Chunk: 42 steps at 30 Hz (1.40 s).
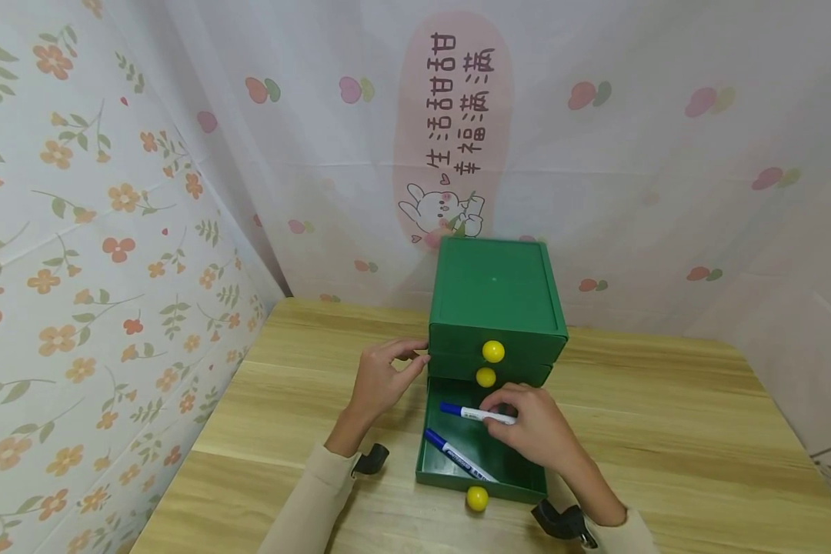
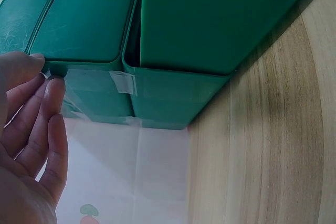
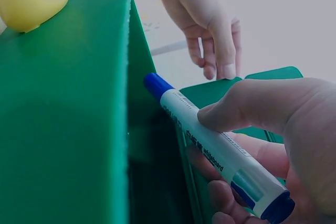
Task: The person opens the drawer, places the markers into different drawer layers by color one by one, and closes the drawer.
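Observation:
A green drawer cabinet with yellow round knobs stands on the table, its bottom drawer pulled out. My right hand pinches a whiteboard marker between thumb and fingers over that drawer. The marker is white with a blue cap, which points left in the head view. A second blue-capped marker lies slanted inside the drawer. At the cabinet's left side, my left hand touches the front edge with thumb and fingertips, its fingers only loosely bent.
Two more drawers, with an upper knob and a middle knob, are closed above the pulled-out one. The wooden table extends to both sides. Behind it hangs a printed white curtain; a floral one hangs at the left.

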{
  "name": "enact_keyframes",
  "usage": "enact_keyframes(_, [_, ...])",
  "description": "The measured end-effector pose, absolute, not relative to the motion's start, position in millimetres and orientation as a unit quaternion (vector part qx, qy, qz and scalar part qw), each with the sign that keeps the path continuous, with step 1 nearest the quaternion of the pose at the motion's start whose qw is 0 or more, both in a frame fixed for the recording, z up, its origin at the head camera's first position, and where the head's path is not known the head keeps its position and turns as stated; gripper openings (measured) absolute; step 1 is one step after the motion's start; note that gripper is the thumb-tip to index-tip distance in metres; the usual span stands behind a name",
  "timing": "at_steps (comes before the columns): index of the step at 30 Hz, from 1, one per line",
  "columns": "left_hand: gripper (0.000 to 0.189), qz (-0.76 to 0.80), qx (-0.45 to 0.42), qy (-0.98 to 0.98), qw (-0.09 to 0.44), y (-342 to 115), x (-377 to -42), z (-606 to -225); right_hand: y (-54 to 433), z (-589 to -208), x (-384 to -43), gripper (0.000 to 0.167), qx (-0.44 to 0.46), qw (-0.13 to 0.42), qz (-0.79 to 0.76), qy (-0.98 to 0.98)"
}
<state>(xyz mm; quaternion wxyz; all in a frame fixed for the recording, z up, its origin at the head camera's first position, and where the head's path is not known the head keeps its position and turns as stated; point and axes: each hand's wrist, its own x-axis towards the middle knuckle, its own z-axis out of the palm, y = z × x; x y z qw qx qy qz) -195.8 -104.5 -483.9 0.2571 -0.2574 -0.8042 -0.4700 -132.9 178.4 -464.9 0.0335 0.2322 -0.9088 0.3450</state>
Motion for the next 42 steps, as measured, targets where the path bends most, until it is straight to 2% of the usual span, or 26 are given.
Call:
enact_keyframes(20, [0.019,-0.473,-0.245,-0.811,0.243,-103.0,-195.5,-482.1,175.7,-467.1,-133.8,0.012,0.237,0.015,0.326,-0.915])
enact_keyframes(35, [0.018,-0.476,-0.255,-0.801,0.257,-103.8,-195.5,-483.2,171.8,-474.0,-131.9,0.012,0.246,0.017,0.287,-0.926])
enact_keyframes(42, [0.018,-0.477,-0.257,-0.801,0.256,-103.6,-195.9,-483.7,170.5,-474.7,-128.8,0.015,0.244,-0.015,0.277,-0.929])
